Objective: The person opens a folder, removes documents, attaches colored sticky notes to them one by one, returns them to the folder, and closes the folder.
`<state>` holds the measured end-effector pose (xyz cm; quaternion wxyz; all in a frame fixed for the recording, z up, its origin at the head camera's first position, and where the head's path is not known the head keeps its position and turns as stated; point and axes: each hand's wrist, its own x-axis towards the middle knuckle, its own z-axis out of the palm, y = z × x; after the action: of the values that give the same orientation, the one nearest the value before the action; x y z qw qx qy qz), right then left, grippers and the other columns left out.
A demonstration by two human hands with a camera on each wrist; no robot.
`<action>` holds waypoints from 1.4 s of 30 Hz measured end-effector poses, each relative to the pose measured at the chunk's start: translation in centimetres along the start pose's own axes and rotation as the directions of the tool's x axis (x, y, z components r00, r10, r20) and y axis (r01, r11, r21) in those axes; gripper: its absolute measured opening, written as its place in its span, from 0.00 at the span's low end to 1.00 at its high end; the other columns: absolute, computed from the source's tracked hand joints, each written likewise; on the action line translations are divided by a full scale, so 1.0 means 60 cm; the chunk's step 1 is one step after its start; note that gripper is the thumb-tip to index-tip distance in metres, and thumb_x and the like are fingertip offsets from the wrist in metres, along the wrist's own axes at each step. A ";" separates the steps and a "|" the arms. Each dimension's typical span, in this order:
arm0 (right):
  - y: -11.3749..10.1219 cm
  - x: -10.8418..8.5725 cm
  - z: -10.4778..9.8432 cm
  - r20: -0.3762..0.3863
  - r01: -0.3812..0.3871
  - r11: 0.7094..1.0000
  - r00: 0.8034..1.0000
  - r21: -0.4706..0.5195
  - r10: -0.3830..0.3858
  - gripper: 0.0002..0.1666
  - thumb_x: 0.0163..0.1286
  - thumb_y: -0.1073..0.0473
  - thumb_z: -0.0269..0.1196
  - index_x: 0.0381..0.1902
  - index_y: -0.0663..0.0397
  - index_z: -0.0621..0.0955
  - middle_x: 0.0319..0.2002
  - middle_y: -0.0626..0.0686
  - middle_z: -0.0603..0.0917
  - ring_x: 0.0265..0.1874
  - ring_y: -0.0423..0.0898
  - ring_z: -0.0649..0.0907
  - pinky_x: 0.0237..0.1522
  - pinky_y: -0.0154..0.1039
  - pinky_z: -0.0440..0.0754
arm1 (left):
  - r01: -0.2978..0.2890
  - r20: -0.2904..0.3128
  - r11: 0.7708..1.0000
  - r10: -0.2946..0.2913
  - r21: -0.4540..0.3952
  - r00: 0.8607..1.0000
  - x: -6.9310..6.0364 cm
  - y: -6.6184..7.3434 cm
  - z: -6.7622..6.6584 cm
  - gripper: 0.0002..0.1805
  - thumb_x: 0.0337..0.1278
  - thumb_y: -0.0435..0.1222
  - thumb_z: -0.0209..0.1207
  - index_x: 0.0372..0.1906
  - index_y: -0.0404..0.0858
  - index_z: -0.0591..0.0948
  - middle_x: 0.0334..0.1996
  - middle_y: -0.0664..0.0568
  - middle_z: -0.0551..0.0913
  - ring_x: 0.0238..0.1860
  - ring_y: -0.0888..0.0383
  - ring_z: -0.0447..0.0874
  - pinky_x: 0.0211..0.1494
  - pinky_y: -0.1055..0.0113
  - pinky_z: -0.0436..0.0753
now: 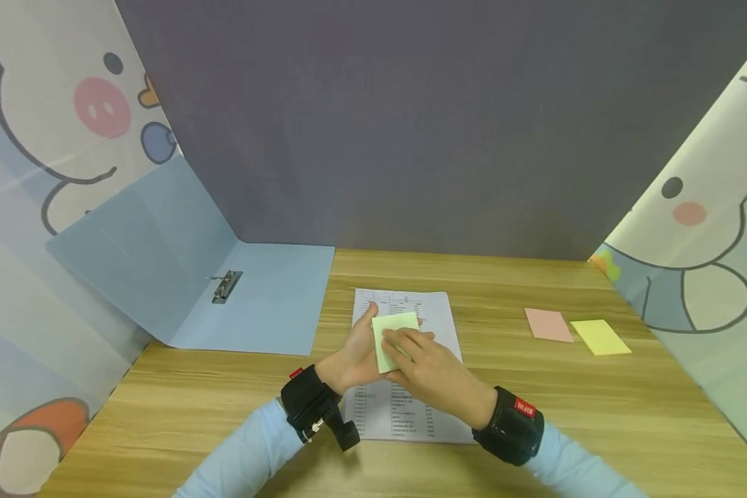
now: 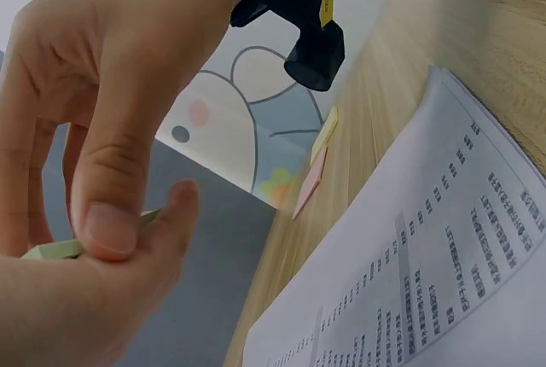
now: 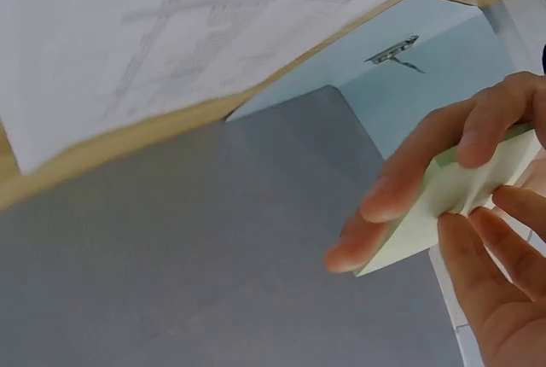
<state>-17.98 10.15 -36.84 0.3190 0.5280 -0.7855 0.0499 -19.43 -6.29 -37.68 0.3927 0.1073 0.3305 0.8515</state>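
Observation:
A pale green sticky note pad (image 1: 393, 321) is held above the printed sheets (image 1: 404, 411), tilted in the air. My left hand (image 1: 356, 353) grips it from below and the left side, with fingers round its edges. On its face lie the bent fingertips of my right hand (image 1: 438, 373), and the right thumb presses at the near edge. Up close in the right wrist view, fingertips touch the pad's face (image 3: 418, 226), where the top note looks slightly creased. Only a corner of the pad (image 2: 55, 250) shows between the hands in the left wrist view.
A blue clip folder (image 1: 274, 297) lies spread at the left, its cover leaning up and its metal clip (image 1: 227, 287) showing. Pink (image 1: 548, 325) and yellow sticky notes (image 1: 600, 337) lie on the wooden table (image 1: 504, 283) at the right. A grey panel (image 1: 380, 138) stands behind.

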 end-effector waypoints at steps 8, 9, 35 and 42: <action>0.004 -0.003 0.001 0.006 0.044 0.998 0.999 -0.049 -0.043 0.26 0.55 0.54 0.66 0.49 0.63 0.78 0.52 0.58 0.78 0.50 0.50 0.78 0.49 0.36 0.78 | -0.012 -0.018 1.000 0.012 -0.019 1.000 0.001 0.000 0.002 0.51 0.51 0.71 0.17 0.71 0.40 0.48 0.71 0.42 0.49 0.69 0.49 0.54 0.61 0.58 0.67; 0.004 -0.003 0.000 0.020 0.043 0.998 0.999 -0.047 -0.042 0.26 0.55 0.55 0.66 0.49 0.62 0.78 0.52 0.58 0.78 0.51 0.50 0.77 0.48 0.35 0.78 | -0.010 -0.021 1.000 0.010 -0.027 1.000 0.001 0.000 0.001 0.51 0.51 0.72 0.17 0.71 0.41 0.48 0.71 0.42 0.49 0.69 0.50 0.55 0.60 0.59 0.68; 0.018 0.000 0.006 -0.117 -0.206 0.949 0.964 0.240 0.239 0.12 0.56 0.67 0.65 0.35 0.59 0.73 0.37 0.56 0.84 0.34 0.46 0.84 0.30 0.31 0.81 | -0.054 0.135 0.972 0.023 0.231 0.991 -0.019 0.018 -0.024 0.29 0.68 0.34 0.36 0.70 0.33 0.46 0.67 0.44 0.57 0.63 0.55 0.63 0.70 0.49 0.53; 0.019 -0.006 0.011 -0.068 -0.236 0.950 0.965 0.205 0.255 0.19 0.54 0.65 0.67 0.42 0.60 0.74 0.41 0.56 0.83 0.41 0.47 0.82 0.36 0.34 0.82 | -0.063 0.011 0.824 0.069 0.562 0.998 -0.022 0.015 -0.033 0.25 0.66 0.28 0.38 0.68 0.34 0.56 0.66 0.44 0.61 0.66 0.54 0.61 0.69 0.59 0.60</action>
<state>-19.19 10.64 -37.26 0.2932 0.4520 -0.8206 0.1906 -19.97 -8.63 -38.48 0.3125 0.2253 0.5644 0.7301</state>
